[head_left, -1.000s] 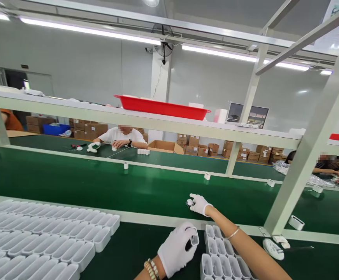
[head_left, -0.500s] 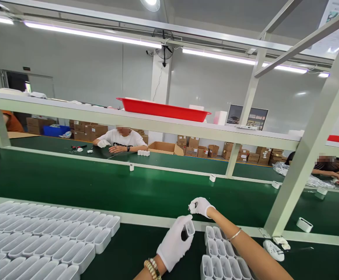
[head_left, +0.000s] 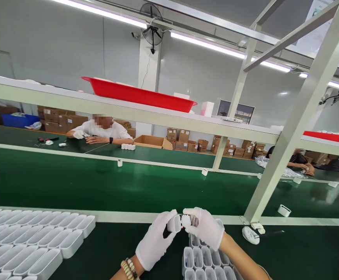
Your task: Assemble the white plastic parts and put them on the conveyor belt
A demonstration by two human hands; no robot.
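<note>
One gloved L hand (head_left: 155,242) is pinching a white cup (head_left: 174,224) btwn thumb & fingers, lower ctr of the frame; beads (head_left: 130,269) are circling that wrist. Just to its rt, the gloved R hand (head_left: 204,228) is pinching a small white part (head_left: 186,221) at its fingertips, right beside the cup; from where I'm standing I can't tell if the 2 pieces are touching. Something dark is showing btwn the R hand's fingers, too small to make out.

Bottom ctr, below the R hand, a cluster of cups (head_left: 197,257) is standing in rows, open tops up. A bigger batch of cups (head_left: 71,243) is filling the lower left. Lower rt, a white oval piece (head_left: 250,235) is lying near the foot of a slanting post (head_left: 275,167). On the green belt (head_left: 99,186) running across mid-frame, a housing (head_left: 284,210) is sitting at rt. Beyond it, left of ctr, a co-worker (head_left: 121,131) in a white tee is leaning on the far bench. Upper ctr, a red tray (head_left: 140,94) is resting on a shelf (head_left: 157,114).
</note>
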